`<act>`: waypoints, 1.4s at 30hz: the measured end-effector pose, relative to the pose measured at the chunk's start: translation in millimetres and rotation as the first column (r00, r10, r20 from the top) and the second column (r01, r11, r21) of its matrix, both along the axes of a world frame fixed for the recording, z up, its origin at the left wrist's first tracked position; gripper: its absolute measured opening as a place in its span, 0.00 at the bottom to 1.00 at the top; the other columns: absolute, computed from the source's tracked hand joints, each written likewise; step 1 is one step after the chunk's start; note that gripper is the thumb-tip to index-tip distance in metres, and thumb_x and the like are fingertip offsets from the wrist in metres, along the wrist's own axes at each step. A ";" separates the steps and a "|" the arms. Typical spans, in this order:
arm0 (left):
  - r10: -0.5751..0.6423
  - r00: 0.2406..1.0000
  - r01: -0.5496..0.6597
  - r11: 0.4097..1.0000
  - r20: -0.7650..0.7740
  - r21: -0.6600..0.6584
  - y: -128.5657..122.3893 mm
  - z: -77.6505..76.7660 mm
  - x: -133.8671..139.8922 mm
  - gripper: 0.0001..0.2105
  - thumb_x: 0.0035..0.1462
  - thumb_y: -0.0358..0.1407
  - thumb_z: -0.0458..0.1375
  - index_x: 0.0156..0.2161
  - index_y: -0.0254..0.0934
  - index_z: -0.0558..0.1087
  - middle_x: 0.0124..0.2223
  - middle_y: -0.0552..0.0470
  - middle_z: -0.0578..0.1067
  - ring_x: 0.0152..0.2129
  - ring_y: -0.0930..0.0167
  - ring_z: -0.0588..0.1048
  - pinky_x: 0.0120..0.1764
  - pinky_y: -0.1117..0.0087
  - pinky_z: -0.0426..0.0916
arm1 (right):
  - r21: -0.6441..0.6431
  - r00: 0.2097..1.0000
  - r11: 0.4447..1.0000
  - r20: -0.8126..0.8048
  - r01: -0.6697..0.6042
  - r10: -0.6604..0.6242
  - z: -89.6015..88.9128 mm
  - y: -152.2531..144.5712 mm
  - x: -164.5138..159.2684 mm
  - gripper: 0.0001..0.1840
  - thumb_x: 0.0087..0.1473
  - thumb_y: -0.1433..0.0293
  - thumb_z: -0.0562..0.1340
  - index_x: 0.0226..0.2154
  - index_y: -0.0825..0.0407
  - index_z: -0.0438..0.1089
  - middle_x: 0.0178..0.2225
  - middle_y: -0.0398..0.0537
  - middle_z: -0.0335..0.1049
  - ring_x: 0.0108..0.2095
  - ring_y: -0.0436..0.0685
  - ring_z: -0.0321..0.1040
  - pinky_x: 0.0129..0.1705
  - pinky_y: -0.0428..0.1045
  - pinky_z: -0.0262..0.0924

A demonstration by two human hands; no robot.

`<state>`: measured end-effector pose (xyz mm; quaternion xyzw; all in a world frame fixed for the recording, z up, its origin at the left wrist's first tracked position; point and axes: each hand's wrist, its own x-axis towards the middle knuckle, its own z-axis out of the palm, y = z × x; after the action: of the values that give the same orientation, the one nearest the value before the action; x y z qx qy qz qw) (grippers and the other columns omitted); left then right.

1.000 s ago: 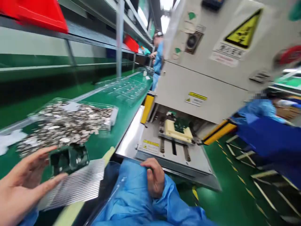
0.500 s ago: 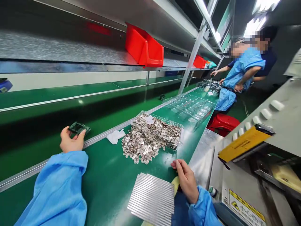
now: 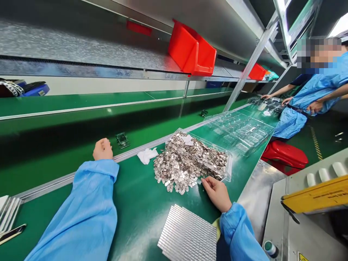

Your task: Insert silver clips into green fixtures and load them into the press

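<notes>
A small green circuit board (image 3: 123, 140) lies on the dark green belt, just right of my left hand (image 3: 103, 148). That hand is apart from the board, its fingers curled in, and nothing shows in them. My right hand (image 3: 216, 192) has its thumb and fingertips pressed together at the right edge of a heap of small silvery metal pieces (image 3: 176, 170); whether a piece is between them is too small to see. Part of the heap fills a clear plastic tray (image 3: 229, 168). Nearest me is a flat block of silvery strips in rows (image 3: 189, 235).
Crumpled white paper (image 3: 147, 156) lies left of the heap. Clear blister trays (image 3: 241, 132) stand beyond it, and another board (image 3: 203, 113) rests farther along the belt. A red bin (image 3: 193, 50) sits on the shelf above. Co-workers in blue (image 3: 318, 90) stand at the far right.
My left hand has let go of the circuit board, which now lies on the belt. My right hand has moved up to the edge of the metal pieces. The view has swung left.
</notes>
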<state>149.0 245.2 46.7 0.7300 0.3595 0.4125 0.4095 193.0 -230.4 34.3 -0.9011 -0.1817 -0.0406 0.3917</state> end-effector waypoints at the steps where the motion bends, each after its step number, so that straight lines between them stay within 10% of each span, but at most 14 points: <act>1: 0.018 1.000 -0.018 1.000 0.012 -0.008 -2.6 -0.3 -4.8 0.17 0.63 0.41 0.45 0.50 0.33 0.66 0.49 0.40 0.76 0.46 0.66 0.76 0.45 0.67 0.74 | -0.008 1.000 1.000 0.005 0.001 -0.001 -0.3 0.2 1.1 0.31 0.56 0.41 0.51 0.20 0.49 0.62 0.14 0.40 0.55 0.17 0.53 0.53 0.21 0.47 0.45; 9: -0.172 0.984 0.170 0.984 -0.041 -0.054 -56.9 -11.4 -39.4 0.12 0.60 0.39 0.44 0.35 0.36 0.67 0.27 0.50 0.76 0.25 0.70 0.77 0.32 0.69 0.74 | 0.040 0.999 0.999 0.039 -0.003 0.002 -2.5 -2.1 0.7 0.31 0.59 0.43 0.46 0.27 0.49 0.68 0.17 0.43 0.64 0.20 0.58 0.62 0.26 0.49 0.54; 17: -0.548 0.786 0.577 0.817 -0.286 0.019 -127.6 1.1 -78.7 0.18 0.57 0.51 0.49 0.26 0.40 0.69 0.24 0.54 0.75 0.24 0.69 0.74 0.32 0.69 0.68 | 0.135 0.999 0.990 0.017 -0.049 0.047 -1.9 -5.2 -0.3 0.31 0.58 0.44 0.48 0.35 0.52 0.71 0.20 0.44 0.67 0.22 0.59 0.65 0.27 0.50 0.55; 42: -0.491 0.693 0.576 0.817 -0.528 -0.004 -130.3 0.4 -83.3 0.18 0.53 0.53 0.49 0.37 0.42 0.71 0.31 0.57 0.79 0.28 0.70 0.73 0.34 0.74 0.63 | 0.331 1.000 0.944 -0.008 0.011 -0.009 -13.2 -2.4 -0.3 0.19 0.56 0.54 0.54 0.29 0.51 0.70 0.18 0.42 0.66 0.20 0.54 0.64 0.25 0.46 0.54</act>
<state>65.8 114.9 47.1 0.9151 0.1907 0.0967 0.3417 192.7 -232.8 21.1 -0.8236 -0.1665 -0.0698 0.5377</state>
